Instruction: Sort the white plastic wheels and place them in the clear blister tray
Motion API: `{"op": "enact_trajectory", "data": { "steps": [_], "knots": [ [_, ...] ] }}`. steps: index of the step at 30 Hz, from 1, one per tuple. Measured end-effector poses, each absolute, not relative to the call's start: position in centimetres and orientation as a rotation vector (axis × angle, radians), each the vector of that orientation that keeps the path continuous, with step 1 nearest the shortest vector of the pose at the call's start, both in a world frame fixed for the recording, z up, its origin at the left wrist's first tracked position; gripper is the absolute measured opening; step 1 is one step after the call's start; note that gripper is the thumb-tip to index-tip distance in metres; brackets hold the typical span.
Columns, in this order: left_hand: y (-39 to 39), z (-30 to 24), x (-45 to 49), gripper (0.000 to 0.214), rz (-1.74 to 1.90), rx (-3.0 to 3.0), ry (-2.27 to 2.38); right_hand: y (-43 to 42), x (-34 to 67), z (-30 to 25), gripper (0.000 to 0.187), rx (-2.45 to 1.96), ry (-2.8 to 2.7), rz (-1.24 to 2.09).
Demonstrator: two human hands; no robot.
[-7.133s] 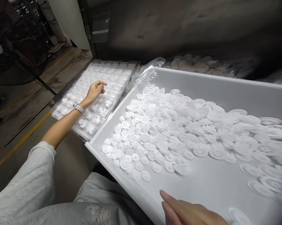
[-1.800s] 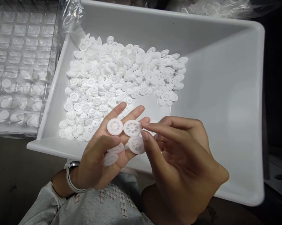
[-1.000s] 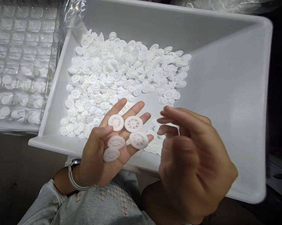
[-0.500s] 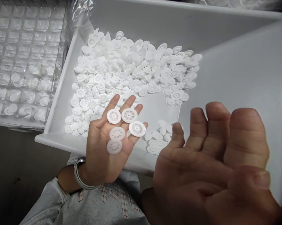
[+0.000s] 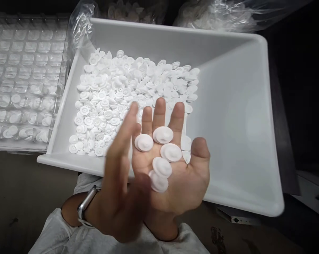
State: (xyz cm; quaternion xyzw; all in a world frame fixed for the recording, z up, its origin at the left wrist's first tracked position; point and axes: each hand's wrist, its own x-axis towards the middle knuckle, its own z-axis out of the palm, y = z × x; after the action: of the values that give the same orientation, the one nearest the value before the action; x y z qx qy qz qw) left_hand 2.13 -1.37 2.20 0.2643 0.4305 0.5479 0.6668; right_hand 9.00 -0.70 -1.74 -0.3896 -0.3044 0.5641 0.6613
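Several white plastic gears (image 5: 170,152) lie flat on the upturned palm of my right hand (image 5: 182,190), their smooth domed sides up. Its fingers are stretched out and spread, so the gears rest on it rather than being gripped. My left hand (image 5: 117,183), with a watch on its wrist, is tilted on edge just left of the right palm. Its fingers are extended and slightly blurred, with nothing visible in them. Both hands are above the front edge of a white plastic bin (image 5: 233,116), where a heap of similar gears (image 5: 138,77) fills the left part.
Left of the bin stands a clear compartment tray (image 5: 24,77); white pieces sit in its nearer rows. Clear plastic film (image 5: 82,28) bunches at the bin's back left corner. Behind the bin are clear bags (image 5: 214,16) of pieces.
The gears have passed from my left palm to my right palm and now show their other side. My left hand has tipped onto its edge. The view has shifted, showing more of the bin.
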Motion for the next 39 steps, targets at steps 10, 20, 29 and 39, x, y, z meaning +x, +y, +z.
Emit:
{"op": "enact_trajectory", "data": {
  "steps": [10,20,29,39],
  "knots": [
    [-3.2,0.1,2.0,0.074,1.253,0.755,0.944,-0.9,8.5,-1.3,0.052,-0.579,-0.441,1.408],
    [-3.3,0.9,2.2,0.080,1.142,0.785,0.927,-1.2,8.4,-1.6,0.053,-0.554,-0.420,1.390],
    [-3.5,0.5,2.2,0.057,1.210,0.546,0.843,-1.1,8.3,-1.2,0.051,-0.581,-0.367,1.353],
    [-2.1,0.9,2.1,0.047,1.049,0.148,0.888,-1.1,8.6,-2.0,0.050,-0.520,-0.436,1.363]
  ]
}}
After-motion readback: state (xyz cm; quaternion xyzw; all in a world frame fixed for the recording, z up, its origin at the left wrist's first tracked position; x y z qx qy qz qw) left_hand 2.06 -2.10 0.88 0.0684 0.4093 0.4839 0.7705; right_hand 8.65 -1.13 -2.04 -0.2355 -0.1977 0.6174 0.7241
